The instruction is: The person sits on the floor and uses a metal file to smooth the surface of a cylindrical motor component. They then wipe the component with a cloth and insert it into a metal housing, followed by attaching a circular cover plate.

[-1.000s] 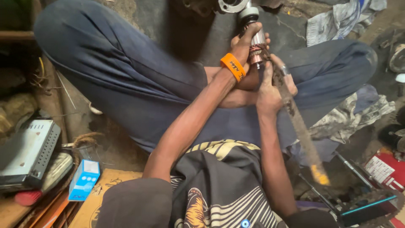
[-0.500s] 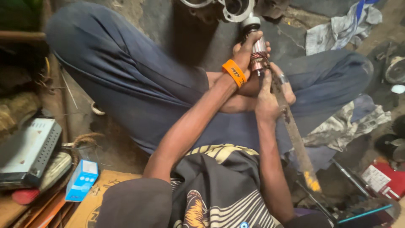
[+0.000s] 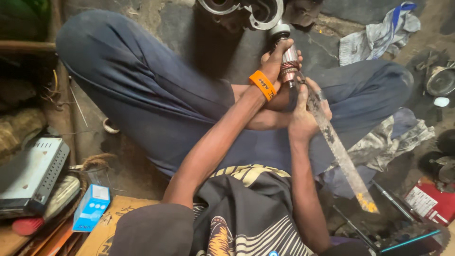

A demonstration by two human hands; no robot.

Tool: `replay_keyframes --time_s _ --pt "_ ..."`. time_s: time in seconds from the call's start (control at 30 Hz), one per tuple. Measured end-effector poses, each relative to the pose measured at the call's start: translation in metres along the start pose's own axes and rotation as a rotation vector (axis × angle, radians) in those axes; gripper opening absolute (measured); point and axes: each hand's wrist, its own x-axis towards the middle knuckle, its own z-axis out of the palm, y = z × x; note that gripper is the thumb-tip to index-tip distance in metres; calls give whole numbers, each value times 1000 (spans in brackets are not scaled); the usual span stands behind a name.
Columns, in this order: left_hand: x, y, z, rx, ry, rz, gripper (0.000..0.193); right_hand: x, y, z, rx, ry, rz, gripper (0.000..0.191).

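Observation:
I sit cross-legged on the floor in dark blue trousers. My left hand (image 3: 278, 61), with an orange wristband (image 3: 263, 85), grips a motor armature (image 3: 286, 59) with copper windings and holds it upright over my lap. My right hand (image 3: 305, 111) holds a long, worn flat blade (image 3: 339, 151) with a yellow-marked end. The blade's upper tip rests against the lower part of the armature.
A metal motor housing (image 3: 246, 9) lies on the floor ahead. Rags (image 3: 379, 33) lie at the upper right and by my right knee. A grey box (image 3: 31, 173), a small blue carton (image 3: 91, 207) and cardboard sit at the left. A red package (image 3: 431, 204) lies at the lower right.
The view has shifted slightly, so the hands and armature sit a little lower in the frame. Both hands keep their grip. The blade stays against the armature.

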Motion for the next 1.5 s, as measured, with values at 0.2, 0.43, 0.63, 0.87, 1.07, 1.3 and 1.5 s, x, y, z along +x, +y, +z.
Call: replay_keyframes --time_s 0.2,0.43,0.63,0.87,1.07,1.3,1.5 --pt "1 0 -1 -16 12 2 40 -1 1 2 107 21 47 18" --pt "3 -1 -1 21 26 37 40 0 -1 2 196 -10 76 18" --pt "0 0 0 26 41 44 40 0 -7 4 -123 -3 -50 16" --pt "-3 -1 1 49 42 75 42 -4 -1 6 -89 41 -20 16" --pt "-5 0 4 62 43 74 44 0 15 1 -127 50 -33 16" --pt "-9 3 5 44 56 45 51 7 30 -9 578 69 279 18" --pt "-8 3 6 62 66 21 62 1 29 -6 323 -21 134 18"
